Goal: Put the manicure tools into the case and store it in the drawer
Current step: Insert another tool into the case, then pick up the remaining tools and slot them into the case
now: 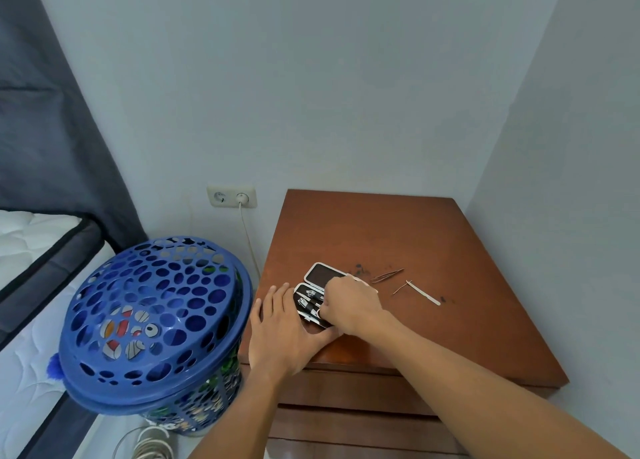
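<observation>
Right hand [349, 302] fingers curled, seating a tool in open case [313, 294]; left hand [284, 327] flat, bracing; tweezers [387, 275] and file [423, 293] loose on tabletop [415, 236]; press slots gently.

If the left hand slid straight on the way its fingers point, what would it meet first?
The left hand lies flat, fingers pointing toward the wall, beside the open case. Straight on looks like bare cabinet top up to the wall; it might graze the case's left edge, but depth is unclear.
</observation>
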